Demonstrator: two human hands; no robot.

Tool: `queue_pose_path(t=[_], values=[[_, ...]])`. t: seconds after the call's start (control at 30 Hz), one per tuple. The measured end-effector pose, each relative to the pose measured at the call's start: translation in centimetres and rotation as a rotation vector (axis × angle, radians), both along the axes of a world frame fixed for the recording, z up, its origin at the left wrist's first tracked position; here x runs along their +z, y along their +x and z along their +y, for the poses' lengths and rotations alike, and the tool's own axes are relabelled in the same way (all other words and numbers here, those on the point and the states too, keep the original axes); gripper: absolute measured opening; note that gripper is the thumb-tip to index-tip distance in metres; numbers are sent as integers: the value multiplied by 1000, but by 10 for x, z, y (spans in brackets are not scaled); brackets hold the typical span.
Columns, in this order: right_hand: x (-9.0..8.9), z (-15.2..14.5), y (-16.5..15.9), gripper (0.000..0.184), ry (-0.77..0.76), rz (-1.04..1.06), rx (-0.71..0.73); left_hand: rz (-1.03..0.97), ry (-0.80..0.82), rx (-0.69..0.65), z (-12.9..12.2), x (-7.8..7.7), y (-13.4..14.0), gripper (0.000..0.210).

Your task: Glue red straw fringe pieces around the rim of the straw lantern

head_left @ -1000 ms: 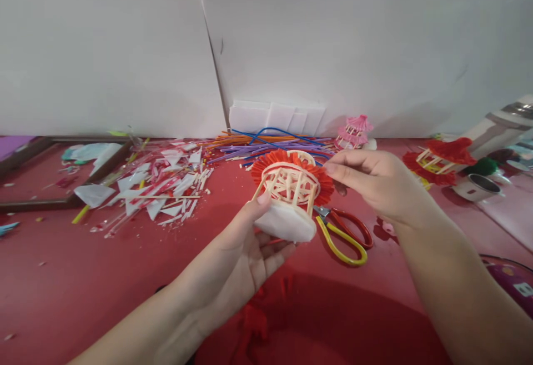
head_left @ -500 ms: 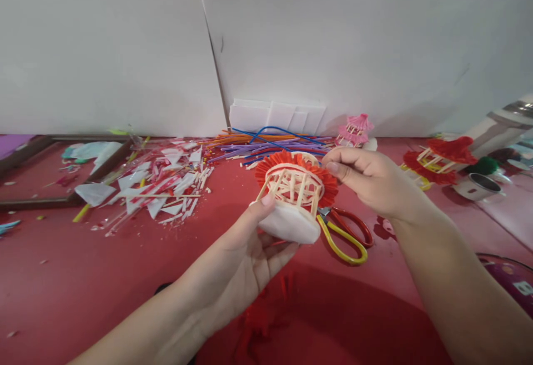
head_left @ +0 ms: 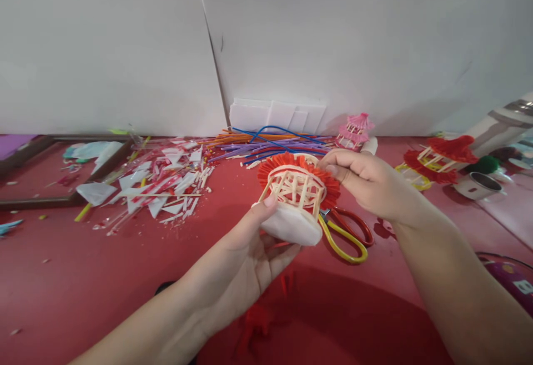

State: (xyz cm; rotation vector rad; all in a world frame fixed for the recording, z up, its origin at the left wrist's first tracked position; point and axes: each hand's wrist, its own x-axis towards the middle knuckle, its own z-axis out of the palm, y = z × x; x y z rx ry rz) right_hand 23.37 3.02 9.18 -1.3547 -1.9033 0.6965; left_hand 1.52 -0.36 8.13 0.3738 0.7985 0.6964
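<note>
My left hand [head_left: 258, 248] is closed around the white base of a small model pavilion [head_left: 293, 193], thumb on top and fingers underneath. Thin pale sticks stand up from that base, and a pleated red paper frill circles the ring above them. The model is tilted, its far end raised. At the frill's right edge my right hand [head_left: 353, 179] has thumb and forefinger pinched together; the edge appears to be between them, though the fingertips partly hide the contact. Below and behind lies a pair of scissors [head_left: 343, 237] with one yellow and one red handle.
Scraps of paper and sticks [head_left: 162, 181] are heaped at left, near a brown frame [head_left: 41, 204]. Colored pipe cleaners [head_left: 266, 145] lie along the white partition [head_left: 333, 48]. A pink model [head_left: 353, 130], a red model [head_left: 445, 159] and a metal cup [head_left: 478, 185] stand at right.
The model and my left hand have shifted very slightly right and down. My right fingers have edged a little left along the frill. Both grips look the same.
</note>
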Motion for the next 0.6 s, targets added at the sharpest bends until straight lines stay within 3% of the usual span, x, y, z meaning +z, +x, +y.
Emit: queue_pose_path(t=[0.17, 0.33, 0.43, 0.6], values=[[5, -3, 1, 27, -9, 76, -62, 39, 31, -20, -1, -3, -1, 28], [10, -11, -2, 22, 21, 242, -97, 235, 220, -119, -4, -11, -5, 30], [14, -15, -3, 23, 5, 217, -87, 349, 330, -96, -5, -14, -6, 25], [18, -17, -2, 24, -47, 120, -90, 425, 357, -114, -3, -8, -5, 24]])
